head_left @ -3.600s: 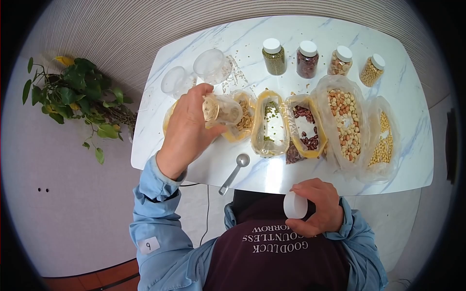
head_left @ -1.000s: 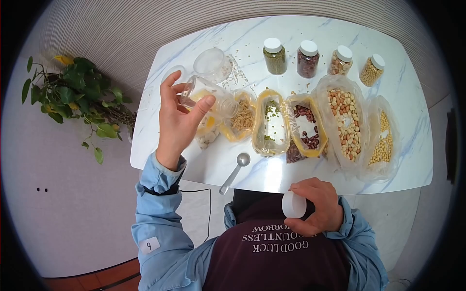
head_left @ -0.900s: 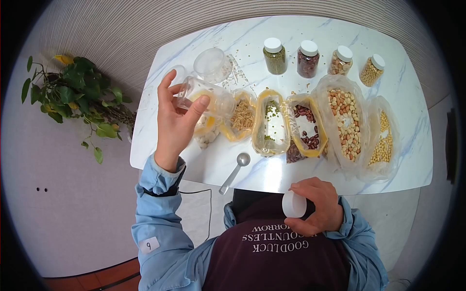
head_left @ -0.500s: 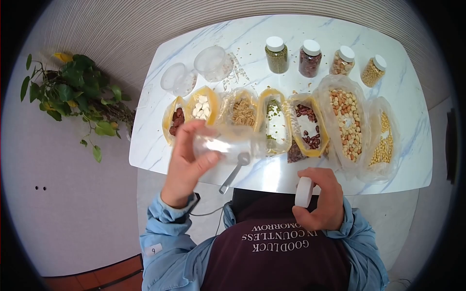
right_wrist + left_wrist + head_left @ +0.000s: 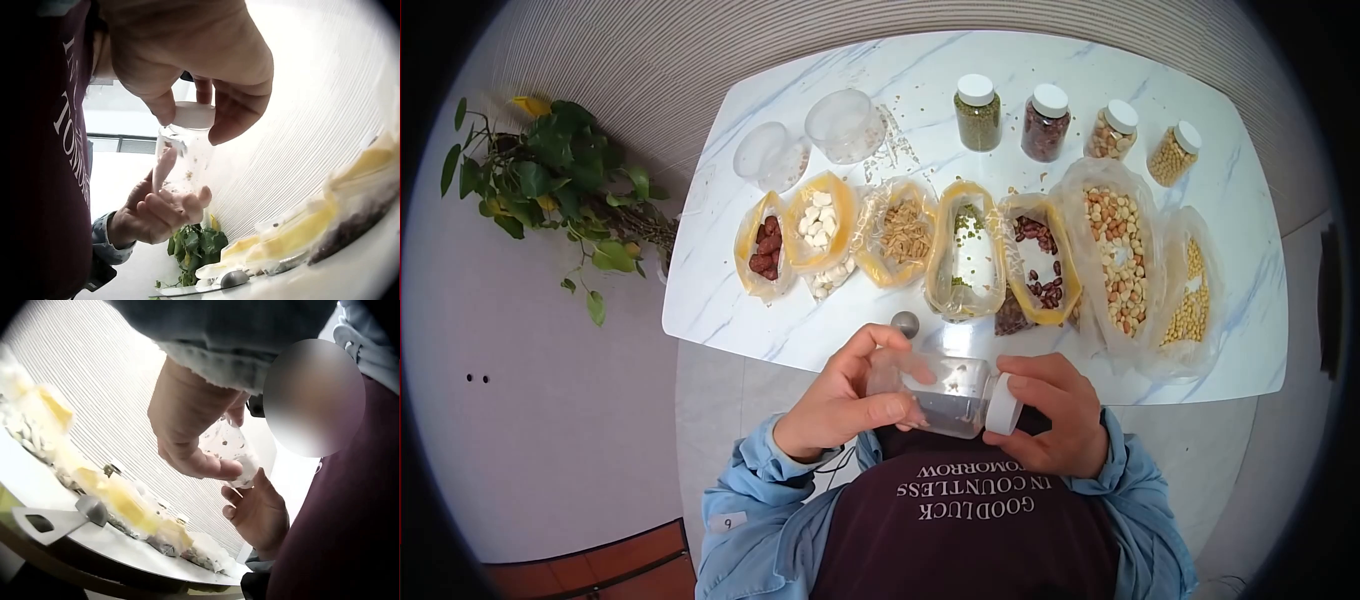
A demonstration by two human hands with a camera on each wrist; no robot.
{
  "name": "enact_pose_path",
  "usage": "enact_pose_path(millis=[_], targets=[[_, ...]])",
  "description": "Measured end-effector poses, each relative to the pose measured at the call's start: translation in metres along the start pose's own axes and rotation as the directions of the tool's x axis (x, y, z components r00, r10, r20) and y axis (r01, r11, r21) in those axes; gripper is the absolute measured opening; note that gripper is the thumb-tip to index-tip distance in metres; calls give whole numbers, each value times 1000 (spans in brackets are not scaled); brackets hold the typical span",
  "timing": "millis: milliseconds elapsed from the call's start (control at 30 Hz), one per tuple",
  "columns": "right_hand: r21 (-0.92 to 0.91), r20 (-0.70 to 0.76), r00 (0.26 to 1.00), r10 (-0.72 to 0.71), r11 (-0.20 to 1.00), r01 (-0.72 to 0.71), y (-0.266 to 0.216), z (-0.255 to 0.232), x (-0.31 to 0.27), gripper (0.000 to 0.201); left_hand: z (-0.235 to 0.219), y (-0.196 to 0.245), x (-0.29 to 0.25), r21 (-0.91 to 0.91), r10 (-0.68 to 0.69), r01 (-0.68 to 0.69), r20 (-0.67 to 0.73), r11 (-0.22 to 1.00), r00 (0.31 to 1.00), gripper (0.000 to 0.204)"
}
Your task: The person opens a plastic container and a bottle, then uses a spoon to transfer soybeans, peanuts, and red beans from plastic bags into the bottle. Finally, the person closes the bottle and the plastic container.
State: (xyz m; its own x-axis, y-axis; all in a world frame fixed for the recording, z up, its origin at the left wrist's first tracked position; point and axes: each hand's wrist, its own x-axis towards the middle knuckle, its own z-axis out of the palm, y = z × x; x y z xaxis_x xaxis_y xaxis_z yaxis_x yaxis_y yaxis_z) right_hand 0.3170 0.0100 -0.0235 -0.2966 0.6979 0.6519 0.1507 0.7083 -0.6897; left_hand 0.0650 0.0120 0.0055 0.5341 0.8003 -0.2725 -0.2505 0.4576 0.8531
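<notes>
Over the lap, in front of the table edge, my left hand (image 5: 835, 405) grips a clear jar (image 5: 950, 385) lying on its side in the head view. A few small bits cling inside its wall. My right hand (image 5: 1060, 415) pinches a white screw lid (image 5: 1002, 406) by its rim, and the lid sits at the jar's mouth. The right wrist view shows the lid (image 5: 194, 115) against the jar's neck, with left fingers (image 5: 165, 215) around the far end. Just beyond the left hand lies a metal spoon (image 5: 905, 323), its handle hidden by that hand in the head view.
A row of opened bags crosses the table (image 5: 730, 325), including dates (image 5: 767, 248), light brown pieces (image 5: 905, 235), red beans (image 5: 1048, 290) and peanuts (image 5: 1128, 290). Behind stand several filled, white-lidded jars (image 5: 978, 115) and two clear tubs (image 5: 840, 125). A plant (image 5: 550, 180) is at left.
My left hand has tilted the jar over the bag of light brown pieces, the contents have left it, and the jar has come down toward me. The lid now meets its mouth.
</notes>
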Motion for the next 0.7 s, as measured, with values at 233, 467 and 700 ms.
enact_pose_path(millis=[233,467,700], targets=[[45,201,971,-128,992,121,0,-5,1,35,-4,4,-2,134,-301,287,100,949,948,42],[83,316,890,-330,944,320,-5,-9,5,29,-8,-5,-1,33,-541,546,193,837,818,58],[141,382,868,-319,948,286,-14,-17,13,26,-5,-11,4,-23,-647,681,291,732,705,67]])
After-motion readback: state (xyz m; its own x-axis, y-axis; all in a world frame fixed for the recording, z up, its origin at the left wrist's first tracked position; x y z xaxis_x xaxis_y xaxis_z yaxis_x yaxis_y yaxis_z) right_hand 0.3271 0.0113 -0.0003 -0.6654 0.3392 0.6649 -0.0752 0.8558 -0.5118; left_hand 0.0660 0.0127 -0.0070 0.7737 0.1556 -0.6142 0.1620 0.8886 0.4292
